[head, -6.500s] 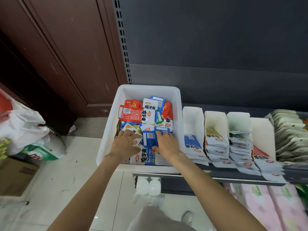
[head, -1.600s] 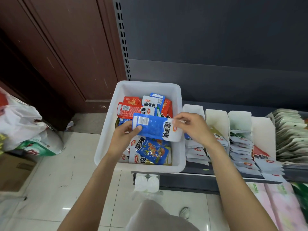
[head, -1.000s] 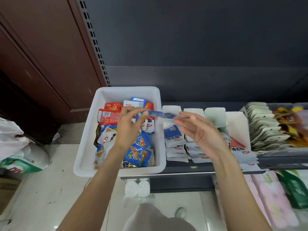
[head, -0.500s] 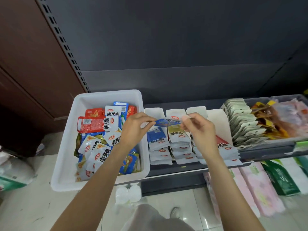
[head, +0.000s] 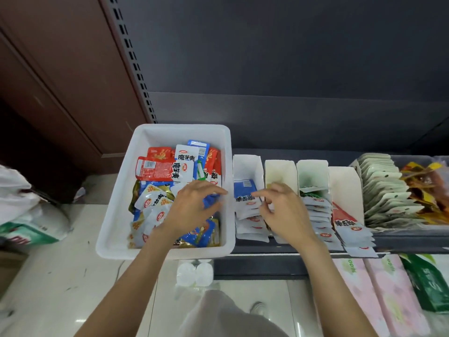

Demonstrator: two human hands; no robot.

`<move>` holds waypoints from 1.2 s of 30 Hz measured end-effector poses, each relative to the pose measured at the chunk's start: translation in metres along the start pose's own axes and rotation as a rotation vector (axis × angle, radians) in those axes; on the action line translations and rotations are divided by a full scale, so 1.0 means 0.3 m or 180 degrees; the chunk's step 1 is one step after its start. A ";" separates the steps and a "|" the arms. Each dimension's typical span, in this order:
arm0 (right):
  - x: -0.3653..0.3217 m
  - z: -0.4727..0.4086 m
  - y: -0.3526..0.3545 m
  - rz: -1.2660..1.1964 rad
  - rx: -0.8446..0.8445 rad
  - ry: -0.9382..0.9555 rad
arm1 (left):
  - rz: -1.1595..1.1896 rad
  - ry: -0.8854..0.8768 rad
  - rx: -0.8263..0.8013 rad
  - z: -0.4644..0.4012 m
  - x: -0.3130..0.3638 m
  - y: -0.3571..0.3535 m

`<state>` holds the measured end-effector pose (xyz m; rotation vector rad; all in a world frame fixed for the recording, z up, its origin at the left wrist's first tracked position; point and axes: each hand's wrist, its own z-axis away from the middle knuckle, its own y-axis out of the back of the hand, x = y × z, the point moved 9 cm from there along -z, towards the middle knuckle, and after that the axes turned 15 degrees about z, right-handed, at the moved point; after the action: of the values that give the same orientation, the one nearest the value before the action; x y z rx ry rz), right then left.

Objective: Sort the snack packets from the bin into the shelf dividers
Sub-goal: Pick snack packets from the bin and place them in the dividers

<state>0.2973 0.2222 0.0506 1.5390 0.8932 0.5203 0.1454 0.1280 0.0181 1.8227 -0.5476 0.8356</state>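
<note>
A white bin [head: 110,224] on the shelf's left end holds several red, blue, white and gold snack packets [head: 170,171]. To its right stand white card dividers [head: 280,171] with stacked packets. A blue packet [head: 245,192] lies on top of the stack in the leftmost divider. My left hand [head: 192,210] hovers over the bin's right side, fingers relaxed and spread, holding nothing. My right hand [head: 284,212] hangs over the first two dividers with loosely curled fingers, its fingertips just right of the blue packet, and it holds nothing.
A clear tray of pale pouches [head: 384,190] and orange-brown snacks [head: 425,181] sits at the shelf's right. Pink packs [head: 379,295] and a green pack [head: 427,283] fill the lower shelf. Bags [head: 26,215] lie on the floor at left. Two white bottle caps [head: 194,273] stand below the bin.
Both hands held a blue packet stretched between them above the dividers. Now it lies in the leftmost divider, both hands have let go, and the left hand is back over the bin.
</note>
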 end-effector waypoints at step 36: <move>-0.033 -0.001 0.010 -0.3267 0.0212 -0.1304 | 0.1996 0.1028 0.0054 0.084 0.032 0.068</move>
<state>0.2919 0.2147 0.0551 0.9893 1.2189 -0.5466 0.1450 0.0971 0.0315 1.4909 -0.9167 1.5246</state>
